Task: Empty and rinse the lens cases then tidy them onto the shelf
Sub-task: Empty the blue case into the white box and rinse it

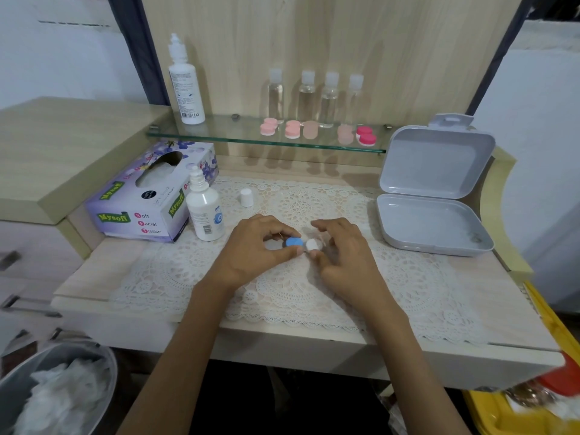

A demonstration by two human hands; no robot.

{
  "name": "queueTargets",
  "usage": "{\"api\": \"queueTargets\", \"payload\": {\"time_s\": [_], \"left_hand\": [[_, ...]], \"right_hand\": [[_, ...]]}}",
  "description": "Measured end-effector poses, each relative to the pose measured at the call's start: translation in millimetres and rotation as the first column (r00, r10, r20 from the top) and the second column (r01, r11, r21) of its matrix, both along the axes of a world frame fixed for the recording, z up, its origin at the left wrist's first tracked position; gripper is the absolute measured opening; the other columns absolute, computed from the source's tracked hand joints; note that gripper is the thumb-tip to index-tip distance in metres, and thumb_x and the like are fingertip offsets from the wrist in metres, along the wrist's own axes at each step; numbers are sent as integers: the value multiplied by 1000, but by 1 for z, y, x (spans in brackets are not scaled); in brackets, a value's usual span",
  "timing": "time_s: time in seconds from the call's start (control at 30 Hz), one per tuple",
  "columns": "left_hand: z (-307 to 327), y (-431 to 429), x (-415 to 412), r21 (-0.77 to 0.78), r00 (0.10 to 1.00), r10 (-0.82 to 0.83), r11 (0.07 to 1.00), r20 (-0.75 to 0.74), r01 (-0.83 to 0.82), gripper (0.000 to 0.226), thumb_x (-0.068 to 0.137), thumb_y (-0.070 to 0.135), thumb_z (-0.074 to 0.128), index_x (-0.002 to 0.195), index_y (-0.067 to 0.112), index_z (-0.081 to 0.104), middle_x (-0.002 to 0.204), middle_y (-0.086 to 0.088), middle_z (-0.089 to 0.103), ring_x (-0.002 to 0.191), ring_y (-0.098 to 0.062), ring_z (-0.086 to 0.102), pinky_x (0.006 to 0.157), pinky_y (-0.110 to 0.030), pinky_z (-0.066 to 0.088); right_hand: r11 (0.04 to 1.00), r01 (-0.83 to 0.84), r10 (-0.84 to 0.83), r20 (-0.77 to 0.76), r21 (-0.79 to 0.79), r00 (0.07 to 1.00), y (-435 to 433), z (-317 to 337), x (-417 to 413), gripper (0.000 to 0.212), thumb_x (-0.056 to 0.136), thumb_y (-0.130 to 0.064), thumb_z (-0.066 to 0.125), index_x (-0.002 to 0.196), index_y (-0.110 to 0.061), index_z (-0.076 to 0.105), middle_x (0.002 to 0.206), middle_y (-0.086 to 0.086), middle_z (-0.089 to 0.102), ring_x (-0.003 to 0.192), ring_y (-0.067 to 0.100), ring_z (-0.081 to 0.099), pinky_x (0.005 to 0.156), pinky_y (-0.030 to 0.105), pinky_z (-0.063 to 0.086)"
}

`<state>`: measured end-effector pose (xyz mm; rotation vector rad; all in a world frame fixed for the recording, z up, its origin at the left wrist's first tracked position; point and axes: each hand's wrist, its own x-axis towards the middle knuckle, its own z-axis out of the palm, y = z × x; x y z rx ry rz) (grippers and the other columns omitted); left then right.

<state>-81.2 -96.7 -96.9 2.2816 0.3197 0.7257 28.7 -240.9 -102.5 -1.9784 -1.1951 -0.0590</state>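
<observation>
Lens case (303, 243): body hidden behind the fingers (273, 227); only the blue and white caps show.
Grey bin (18, 394): cut off by left and bottom edges.
Yellow container (489, 416): cut off at lower right, contents blurred.
Red item (561, 378): blurred, cannot be identified.
Tall bottle (186, 86): label print too small to read.

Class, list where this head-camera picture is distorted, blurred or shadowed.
Head view: the wide lens splays the back panel edges outward toward the top; the red and yellow things in the lower right corner are smeared; the lens case between the left hand and right hand is fairly sharp; soft shadows of the clear bottles fall below the glass shelf.
</observation>
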Motion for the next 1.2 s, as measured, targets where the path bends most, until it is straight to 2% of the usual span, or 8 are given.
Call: {"api": "queueTargets", "payload": {"time_s": [0.13,0.3,0.5,0.73,0.93,1.07,1.13,1.2], "left_hand": [[0,0,0,-5,1000,1,1000,4,-1,21,72,29,81,91,23,75,84,12,69,87,-10,60,78,-22,48],[0,0,1,-1,1000,2,1000,1,-2,21,72,28,81,91,22,75,84,12,69,86,-9,60,76,-15,45],[0,0,1,-10,1000,1,1000,-4,-1,20,72,28,81,90,24,75,85,12,70,87,-8,60,78,-19,48],[1,0,1,-14,1000,11,1000,-15,-11,19,73,27,81,90,25,75,85,13,69,87,-8,60,78,-19,46],[0,0,1,22,999,21,1000,-32,-20,20,73,31,80,92,26,75,86,13,69,88,-8,59,80,-28,49],[-1,1,2,54,999,25,998,-46,-23,21,75,35,78,94,27,74,87,13,68,89,-7,58,82,-35,49],[-1,1,2,88,998,27,996,-54,-22,24,76,44,72,95,30,73,89,15,67,91,-7,57,84,-39,48],[-1,1,3,195,994,73,979,-80,-56,34,77,57,59,98,34,70,92,16,65,94,-7,54,88,-39,44]], "right_hand": [[1000,-10,10,56,-6,998,1,-2,2,24,83,-10,68,106,-17,68,99,-12,50,101,13,46,89,31,41],[1000,3,-3,81,0,997,1,-4,2,23,83,-7,68,104,-15,69,97,-9,53,98,12,46,85,20,38],[1000,9,-7,93,-20,996,2,-3,-1,20,83,-7,66,101,-13,67,98,-5,54,95,16,45,85,35,42],[999,29,-25,113,-37,993,2,-2,-3,19,83,-10,66,102,-11,66,101,0,53,95,17,44,84,38,43],[1000,20,-19,37,-19,999,1,-1,-2,18,83,-13,68,101,-15,66,96,-10,48,95,11,41,83,24,36],[999,6,-3,57,-47,998,0,0,-1,29,84,-12,65,112,-15,65,101,-12,46,101,10,40,89,25,35],[999,15,-13,53,-42,999,0,-1,-1,26,84,-12,66,110,-15,66,100,-11,47,102,10,41,87,21,35],[999,36,-35,42,-30,998,0,-2,-1,23,84,-15,68,107,-14,67,98,-10,48,100,10,42,83,16,33]]}}
